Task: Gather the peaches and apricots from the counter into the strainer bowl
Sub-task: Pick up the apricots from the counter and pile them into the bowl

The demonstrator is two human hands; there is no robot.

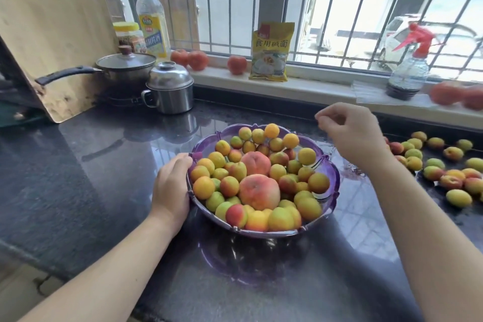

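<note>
Over the strainer bowl (pixel 329 165), right hand (pixel 350 136) hovers, loosely curled.

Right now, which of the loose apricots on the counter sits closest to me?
The yellow-green apricot lying alone at the near edge of the scattered group, right of the strainer bowl; every other loose one lies farther back toward the window.

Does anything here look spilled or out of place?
Yes. Many apricots lie loose on the counter right of the bowl, which is heaped full. Small wet patches glisten by the bowl's right side. A wooden board leans against the wall behind the pot. Nothing looks broken.
</note>
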